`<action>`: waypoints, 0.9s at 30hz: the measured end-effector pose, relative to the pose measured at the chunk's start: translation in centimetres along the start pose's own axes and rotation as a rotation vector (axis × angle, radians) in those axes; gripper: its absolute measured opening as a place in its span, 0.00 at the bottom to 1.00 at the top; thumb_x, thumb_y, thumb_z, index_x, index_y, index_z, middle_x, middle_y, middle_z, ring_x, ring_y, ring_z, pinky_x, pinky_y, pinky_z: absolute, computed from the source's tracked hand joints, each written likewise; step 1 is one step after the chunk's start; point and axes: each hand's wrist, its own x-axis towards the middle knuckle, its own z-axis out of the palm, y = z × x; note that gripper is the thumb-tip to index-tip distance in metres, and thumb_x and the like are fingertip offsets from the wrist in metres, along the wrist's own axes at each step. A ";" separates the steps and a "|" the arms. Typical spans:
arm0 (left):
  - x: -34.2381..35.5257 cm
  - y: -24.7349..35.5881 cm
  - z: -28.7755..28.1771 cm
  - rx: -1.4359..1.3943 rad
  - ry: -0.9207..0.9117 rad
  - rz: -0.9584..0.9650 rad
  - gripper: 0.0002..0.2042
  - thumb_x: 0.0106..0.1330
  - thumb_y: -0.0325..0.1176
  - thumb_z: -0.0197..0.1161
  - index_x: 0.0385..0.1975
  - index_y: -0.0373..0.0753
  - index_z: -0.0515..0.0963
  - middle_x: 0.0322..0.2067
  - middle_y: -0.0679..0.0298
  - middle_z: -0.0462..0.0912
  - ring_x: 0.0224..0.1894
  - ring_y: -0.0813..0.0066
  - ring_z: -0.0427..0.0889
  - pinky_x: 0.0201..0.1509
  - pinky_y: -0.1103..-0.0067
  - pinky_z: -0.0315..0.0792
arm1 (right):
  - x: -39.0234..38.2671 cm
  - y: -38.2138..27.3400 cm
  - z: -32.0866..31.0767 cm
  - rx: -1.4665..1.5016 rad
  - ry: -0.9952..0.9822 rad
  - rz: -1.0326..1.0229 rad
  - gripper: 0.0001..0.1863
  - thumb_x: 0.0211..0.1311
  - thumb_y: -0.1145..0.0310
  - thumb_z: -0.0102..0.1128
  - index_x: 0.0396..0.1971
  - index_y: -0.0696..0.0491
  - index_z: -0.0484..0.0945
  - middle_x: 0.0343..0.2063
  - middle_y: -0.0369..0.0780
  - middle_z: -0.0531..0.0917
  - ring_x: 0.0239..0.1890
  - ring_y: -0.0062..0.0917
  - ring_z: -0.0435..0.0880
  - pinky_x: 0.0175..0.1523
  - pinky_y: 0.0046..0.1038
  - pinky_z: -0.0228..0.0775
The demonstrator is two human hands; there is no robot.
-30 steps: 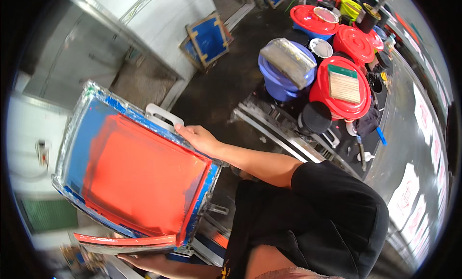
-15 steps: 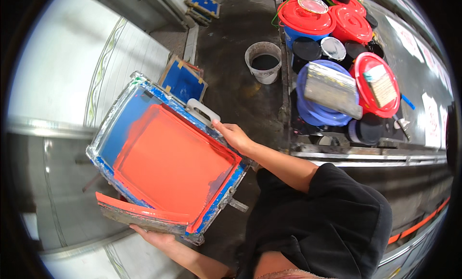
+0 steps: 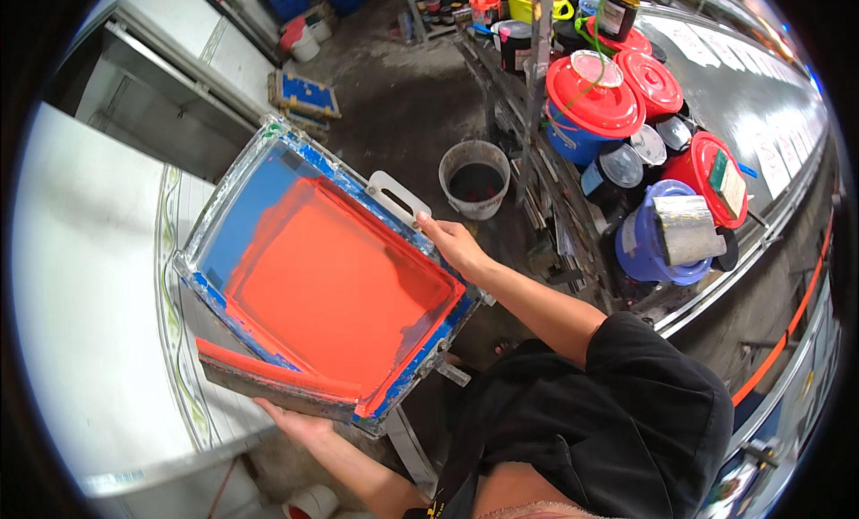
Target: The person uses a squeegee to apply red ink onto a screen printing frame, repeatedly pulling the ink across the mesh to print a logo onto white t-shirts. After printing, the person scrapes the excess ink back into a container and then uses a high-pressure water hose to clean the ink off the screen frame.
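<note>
I carry a screen printing frame [image 3: 438, 336] with blue edges and red ink over most of its mesh [image 3: 340, 286]. My right hand [image 3: 452, 246] grips the frame's upper right side beside a white handle [image 3: 392, 191], thumb on top, other fingers mostly hidden. My left hand [image 3: 291, 422] is under the lower left side, holding a long squeegee [image 3: 268, 387] with a red-inked edge that lies along the frame there. Its fingertips are hidden beneath. The frame is tilted, its inked face upward.
A white bucket [image 3: 474, 179] with dark contents stands on the floor. Lidded pails [image 3: 595, 107] and cans crowd the table at right, beside a long black printing surface [image 3: 743, 89] with printed sheets. A white wall [image 3: 107, 295] and doorway are at left; blue screens [image 3: 304, 94] lie farther back.
The surroundings shift as I turn leftward and move along: the doorway, white bucket and farther floor come into view. Both my hands keep their hold, and the frame sits slightly farther right in view.
</note>
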 end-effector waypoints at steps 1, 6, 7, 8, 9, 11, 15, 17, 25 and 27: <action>3.4 0.2 0.5 -0.031 -0.033 -0.041 0.40 0.74 0.67 0.47 0.78 0.47 0.55 0.78 0.60 0.53 0.77 0.53 0.57 0.78 0.53 0.55 | 1.9 -0.8 1.2 0.006 0.028 -0.030 0.49 0.67 0.25 0.47 0.56 0.61 0.82 0.45 0.48 0.86 0.51 0.33 0.82 0.58 0.36 0.71; 18.3 -1.7 5.3 0.179 -0.275 0.016 0.39 0.75 0.66 0.44 0.78 0.48 0.55 0.78 0.60 0.53 0.77 0.52 0.57 0.78 0.55 0.57 | 8.8 -3.7 3.5 0.037 0.261 -0.142 0.46 0.69 0.29 0.50 0.55 0.64 0.82 0.45 0.46 0.87 0.52 0.29 0.82 0.60 0.31 0.70; 20.0 -1.0 8.5 0.194 -0.303 -0.013 0.38 0.76 0.66 0.44 0.78 0.48 0.55 0.78 0.60 0.53 0.77 0.53 0.57 0.78 0.55 0.57 | 10.0 -5.0 3.4 0.059 0.310 -0.173 0.45 0.69 0.31 0.52 0.55 0.64 0.82 0.46 0.46 0.86 0.51 0.28 0.82 0.60 0.31 0.70; 22.1 -0.5 11.5 0.210 -0.333 -0.042 0.38 0.76 0.67 0.43 0.78 0.48 0.55 0.78 0.60 0.53 0.77 0.53 0.57 0.78 0.56 0.58 | 11.5 -6.6 3.1 0.116 0.320 -0.184 0.43 0.70 0.32 0.53 0.54 0.65 0.82 0.46 0.45 0.86 0.52 0.27 0.81 0.61 0.30 0.69; 24.5 -0.3 13.5 0.215 -0.334 -0.086 0.38 0.76 0.67 0.43 0.78 0.48 0.55 0.78 0.60 0.54 0.77 0.53 0.58 0.77 0.56 0.59 | 12.3 -7.4 2.9 0.183 0.334 -0.173 0.42 0.70 0.34 0.55 0.54 0.65 0.83 0.47 0.45 0.86 0.53 0.26 0.80 0.62 0.30 0.69; 29.8 -0.3 16.1 0.245 -0.324 -0.167 0.38 0.76 0.67 0.42 0.77 0.48 0.56 0.78 0.60 0.54 0.77 0.54 0.58 0.77 0.57 0.60 | 13.8 -8.4 2.9 0.265 0.389 -0.219 0.40 0.73 0.37 0.55 0.52 0.67 0.82 0.45 0.42 0.85 0.51 0.23 0.78 0.61 0.28 0.67; 37.2 -2.2 24.5 0.282 -0.393 -0.178 0.37 0.76 0.66 0.44 0.77 0.48 0.58 0.76 0.60 0.57 0.75 0.54 0.61 0.76 0.57 0.61 | 17.4 -10.8 2.7 0.303 0.574 -0.237 0.35 0.76 0.41 0.53 0.56 0.63 0.81 0.48 0.38 0.85 0.49 0.18 0.80 0.60 0.23 0.68; 41.6 -3.6 29.2 0.318 -0.495 -0.183 0.38 0.76 0.67 0.43 0.77 0.46 0.57 0.76 0.59 0.57 0.76 0.55 0.59 0.77 0.57 0.58 | 20.1 -13.4 2.7 0.339 0.625 -0.224 0.34 0.76 0.42 0.53 0.55 0.62 0.82 0.47 0.36 0.86 0.48 0.17 0.80 0.59 0.23 0.68; 58.2 -8.7 47.8 0.180 -0.779 -0.373 0.39 0.76 0.67 0.42 0.76 0.45 0.58 0.77 0.58 0.58 0.76 0.53 0.60 0.78 0.55 0.56 | 37.0 -19.2 -0.5 0.300 0.850 -0.405 0.31 0.75 0.41 0.55 0.43 0.60 0.84 0.31 0.31 0.81 0.37 0.15 0.73 0.43 0.24 0.68; 61.0 -10.2 52.0 0.246 -0.809 -0.401 0.41 0.75 0.69 0.42 0.76 0.43 0.58 0.76 0.59 0.57 0.76 0.56 0.59 0.79 0.58 0.55 | 40.3 -19.1 -1.8 0.289 0.927 -0.453 0.30 0.76 0.42 0.54 0.42 0.59 0.84 0.27 0.30 0.78 0.34 0.16 0.72 0.40 0.25 0.67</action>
